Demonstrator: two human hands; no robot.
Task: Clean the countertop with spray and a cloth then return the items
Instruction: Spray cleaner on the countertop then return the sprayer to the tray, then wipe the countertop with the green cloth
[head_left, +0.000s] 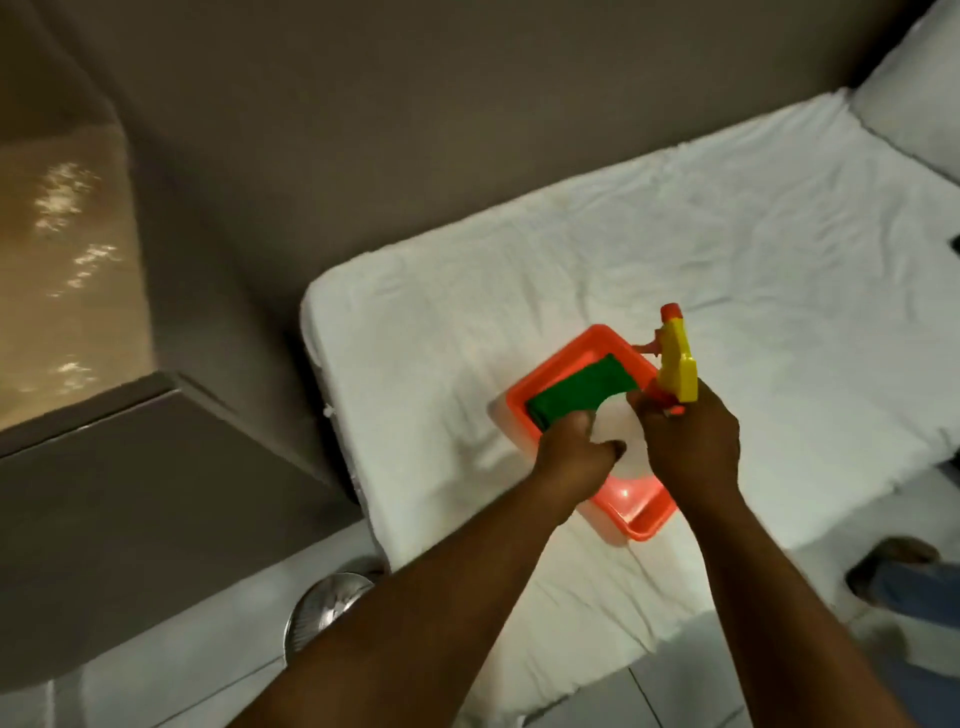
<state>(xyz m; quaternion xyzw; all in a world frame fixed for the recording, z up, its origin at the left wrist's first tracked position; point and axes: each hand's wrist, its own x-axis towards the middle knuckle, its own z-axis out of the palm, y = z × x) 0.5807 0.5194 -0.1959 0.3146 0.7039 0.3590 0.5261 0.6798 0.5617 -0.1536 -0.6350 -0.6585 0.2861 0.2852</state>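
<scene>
left hand (571, 447) pinches the green cloth (582, 392) in the orange tub (644, 514); right hand (691, 441) curled round the spray (675, 358) above it; likely fetching or returning, can't tell; next needs a clean lift or release

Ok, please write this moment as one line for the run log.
left hand: grips green cloth in orange tray | right hand: holds spray bottle over tray | tray on white-covered surface
</scene>
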